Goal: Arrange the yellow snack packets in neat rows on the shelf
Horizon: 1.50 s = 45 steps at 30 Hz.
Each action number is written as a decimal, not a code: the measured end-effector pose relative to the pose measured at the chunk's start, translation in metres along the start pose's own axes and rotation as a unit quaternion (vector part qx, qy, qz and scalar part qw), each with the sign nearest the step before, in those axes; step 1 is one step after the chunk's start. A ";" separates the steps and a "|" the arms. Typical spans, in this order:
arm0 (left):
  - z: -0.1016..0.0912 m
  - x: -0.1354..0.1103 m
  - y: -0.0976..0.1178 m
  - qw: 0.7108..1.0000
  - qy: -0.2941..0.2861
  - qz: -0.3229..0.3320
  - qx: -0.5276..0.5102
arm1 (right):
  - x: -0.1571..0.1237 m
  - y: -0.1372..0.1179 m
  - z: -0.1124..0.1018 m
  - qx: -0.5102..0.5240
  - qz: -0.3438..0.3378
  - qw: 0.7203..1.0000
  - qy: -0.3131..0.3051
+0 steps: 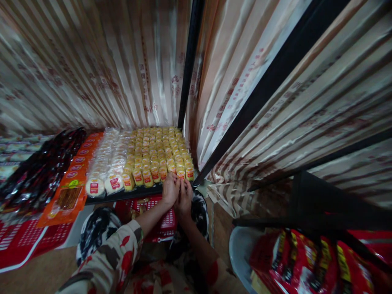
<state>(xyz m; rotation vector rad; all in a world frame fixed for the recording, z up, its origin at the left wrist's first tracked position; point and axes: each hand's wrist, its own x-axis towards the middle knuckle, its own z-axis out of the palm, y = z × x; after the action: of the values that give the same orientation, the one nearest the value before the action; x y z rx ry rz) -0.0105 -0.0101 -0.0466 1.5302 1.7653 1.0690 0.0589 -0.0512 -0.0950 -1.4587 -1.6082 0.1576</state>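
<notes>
Rows of small yellow wrapped cakes (pixel 153 157) with red and white labels stand at the right end of a low shelf. At the front edge of these rows, my left hand (pixel 170 190) and my right hand (pixel 184 201) are close together with fingers closed. Their fingertips pinch one yellow wrapped cake (pixel 181 174) from both sides, its label facing me. Left of the yellow rows are white wrapped round cakes (pixel 107 165). Beneath the shelf edge, a red plastic basket (pixel 168 220) holds a few yellowish packets, partly covered by my forearms.
Orange flat packs (pixel 73 175), dark glossy packs (pixel 39 175) and another red basket (pixel 21 237) lie to the left. A black post (pixel 211 159) rises beside the shelf, with curtains (pixel 147 73) behind. Red snack bags (pixel 318 261) and a pale basin (pixel 240 253) are lower right.
</notes>
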 end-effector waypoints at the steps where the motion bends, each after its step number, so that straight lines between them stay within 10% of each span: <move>1: 0.000 -0.001 -0.001 1.000 0.004 0.004 0.001 | 0.000 0.001 0.000 0.000 -0.002 1.000 0.006; 45: -0.011 -0.020 -0.004 0.993 -0.029 0.112 -0.025 | -0.025 -0.010 -0.002 0.085 0.055 0.995 0.000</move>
<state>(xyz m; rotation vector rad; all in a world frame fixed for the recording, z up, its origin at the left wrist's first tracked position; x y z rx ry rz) -0.0183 -0.0316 -0.0459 1.7412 1.5424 1.1543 0.0499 -0.0758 -0.1010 -1.4141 -1.4780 0.3494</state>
